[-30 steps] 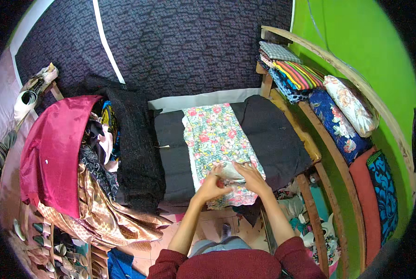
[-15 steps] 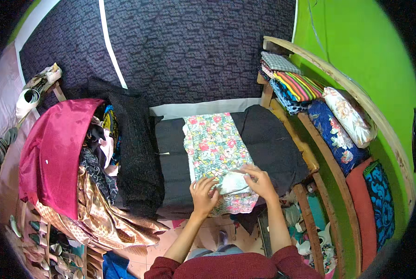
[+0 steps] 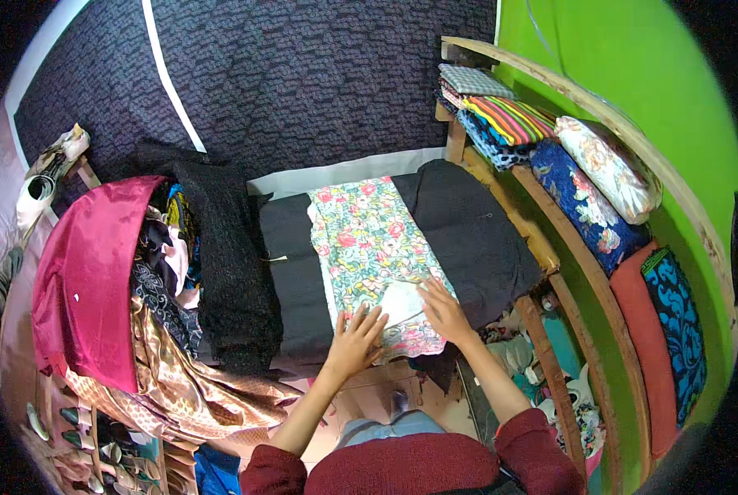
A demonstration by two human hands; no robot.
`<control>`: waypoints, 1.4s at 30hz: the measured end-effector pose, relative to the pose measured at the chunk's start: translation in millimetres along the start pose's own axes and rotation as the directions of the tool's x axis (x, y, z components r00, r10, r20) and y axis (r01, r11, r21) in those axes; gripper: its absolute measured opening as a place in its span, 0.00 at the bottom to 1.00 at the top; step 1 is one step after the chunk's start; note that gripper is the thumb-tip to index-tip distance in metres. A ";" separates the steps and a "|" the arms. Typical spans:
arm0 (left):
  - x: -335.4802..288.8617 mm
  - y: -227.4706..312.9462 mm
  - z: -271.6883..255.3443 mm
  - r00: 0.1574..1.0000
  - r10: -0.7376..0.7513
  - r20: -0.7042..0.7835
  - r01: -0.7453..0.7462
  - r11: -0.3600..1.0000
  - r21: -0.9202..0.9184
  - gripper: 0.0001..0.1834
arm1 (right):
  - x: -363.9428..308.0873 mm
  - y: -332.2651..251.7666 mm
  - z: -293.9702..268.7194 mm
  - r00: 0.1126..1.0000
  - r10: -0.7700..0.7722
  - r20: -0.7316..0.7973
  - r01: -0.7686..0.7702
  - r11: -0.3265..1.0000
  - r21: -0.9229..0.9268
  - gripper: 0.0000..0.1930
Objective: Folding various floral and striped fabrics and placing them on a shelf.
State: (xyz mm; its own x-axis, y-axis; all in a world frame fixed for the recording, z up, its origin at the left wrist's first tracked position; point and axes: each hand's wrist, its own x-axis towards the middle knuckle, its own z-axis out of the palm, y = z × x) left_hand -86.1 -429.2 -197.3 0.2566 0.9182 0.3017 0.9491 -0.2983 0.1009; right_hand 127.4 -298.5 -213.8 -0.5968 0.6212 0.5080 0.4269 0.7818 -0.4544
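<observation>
The left hand (image 3: 356, 340) and right hand (image 3: 446, 313) are lying wide open, maybe pressing the thin white piece (image 3: 401, 303) between them flat on the long pink-and-green flowered cloth (image 3: 362, 235).

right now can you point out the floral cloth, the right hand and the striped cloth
Floral cloth (image 3: 369, 247): head view, on its printed upper face.
Right hand (image 3: 446, 315): head view, on the back of the hand.
Striped cloth (image 3: 513, 120): head view, on its folded top.

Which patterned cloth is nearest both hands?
The floral strip on the black cloth: left hand and right hand are at its near end; the striped cloth and gold cloth are farther off.
</observation>
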 end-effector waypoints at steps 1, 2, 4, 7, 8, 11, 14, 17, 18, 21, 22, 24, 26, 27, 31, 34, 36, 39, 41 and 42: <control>-11.2 -1.5 -2.2 1.000 0.003 0.002 -0.003 1.000 -0.001 0.35 | -17.1 2.5 -1.7 0.984 0.086 -0.153 -0.050 0.972 0.228 0.18; -28.2 -0.9 -4.5 0.996 -0.012 -0.084 0.013 1.000 0.002 0.33 | -40.4 9.0 -2.8 0.960 0.177 -0.217 -0.127 0.966 0.225 0.16; -57.9 0.6 -0.3 0.985 -0.023 -0.172 0.024 1.000 0.003 0.31 | -73.0 14.3 -2.5 0.922 0.264 -0.283 -0.204 0.953 0.224 0.13; -86.9 8.5 13.3 0.939 -0.191 -0.286 0.097 0.945 -0.313 0.23 | -90.2 9.8 4.5 0.797 0.595 -0.108 -0.473 0.725 0.501 0.16; -86.9 16.9 20.5 0.878 -0.393 -0.273 0.235 0.851 -0.469 0.20 | -91.7 9.7 14.3 0.772 0.615 -0.163 -0.443 0.704 0.556 0.20; -77.8 27.9 47.5 0.741 -0.642 -0.200 0.374 0.640 -0.671 0.21 | -91.8 21.3 34.3 0.693 0.704 -0.154 -0.470 0.603 0.645 0.32; -56.8 31.5 53.3 0.714 -0.693 -0.098 0.443 0.556 -0.704 0.32 | -90.2 28.3 37.6 0.711 0.698 -0.084 -0.506 0.590 0.629 0.32; -51.4 31.8 63.2 0.600 -0.798 0.046 0.528 0.353 -0.772 0.35 | -85.6 13.7 19.5 0.645 0.743 0.180 -0.668 0.432 0.606 0.15; -49.5 28.4 76.6 0.570 -0.818 -0.077 0.410 0.364 -0.836 0.40 | -83.6 7.0 15.9 0.658 0.733 0.171 -0.652 0.442 0.616 0.13; -49.4 27.3 97.7 0.415 -0.908 -0.052 0.778 0.384 -0.498 0.38 | -85.9 -4.9 0.9 0.657 0.722 0.217 -0.585 0.307 0.751 0.14; -49.7 26.6 105.5 0.395 -0.913 -0.099 0.805 0.396 -0.443 0.37 | -88.9 -2.2 -1.3 0.647 0.723 0.243 -0.645 0.348 0.680 0.15; -57.5 9.3 116.0 0.480 -0.873 0.088 0.730 0.342 -0.592 0.35 | -89.0 -12.9 -8.1 0.662 0.706 0.252 -0.636 0.350 0.688 0.17; -57.6 14.3 109.0 0.645 -0.697 0.314 0.462 0.029 -0.886 0.25 | -95.0 -18.3 -20.0 0.666 0.703 0.251 -0.629 0.347 0.696 0.20; -58.2 18.6 103.8 0.648 -0.694 0.313 0.461 0.030 -0.887 0.25 | -97.1 -20.1 -24.5 0.672 0.700 0.242 -0.618 0.350 0.704 0.22; -74.0 22.6 94.1 0.819 -0.492 0.296 0.327 -0.024 -0.945 0.37 | -85.0 -63.6 -50.4 0.617 0.748 0.244 -0.659 0.321 0.680 0.26; -78.9 46.7 65.6 0.769 -0.636 0.067 0.397 0.392 -0.830 0.50 | -95.6 -58.3 -62.6 0.706 0.699 0.111 -0.551 0.445 0.706 0.24; -72.6 77.7 14.0 0.751 -0.661 -0.001 0.269 0.307 -0.913 0.50 | -103.1 -51.8 -74.9 0.710 0.674 0.203 -0.618 0.458 0.639 0.17; -82.3 73.8 6.1 0.664 -0.724 -0.188 0.084 0.322 -0.943 0.43 | -88.7 -64.3 -83.0 0.713 0.615 0.336 -0.486 0.089 0.869 0.17; -96.0 43.2 25.9 0.915 -0.404 -0.001 0.155 0.353 -0.923 0.38 | -79.3 -74.6 -92.0 0.693 0.644 0.325 -0.492 0.092 0.866 0.22; -82.9 47.8 -5.0 0.918 -0.334 0.214 0.284 0.176 -0.943 0.31 | -87.1 -58.4 -97.5 0.769 0.554 0.319 -0.441 0.099 0.892 0.25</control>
State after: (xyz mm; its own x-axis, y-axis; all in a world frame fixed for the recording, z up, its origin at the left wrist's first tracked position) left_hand -62.9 -520.9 -212.8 -0.0428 0.9983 0.0398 0.0673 -0.0368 0.9971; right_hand 220.7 -392.9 -160.2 -0.4392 0.8934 -0.0945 -0.3007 -0.2453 -0.9216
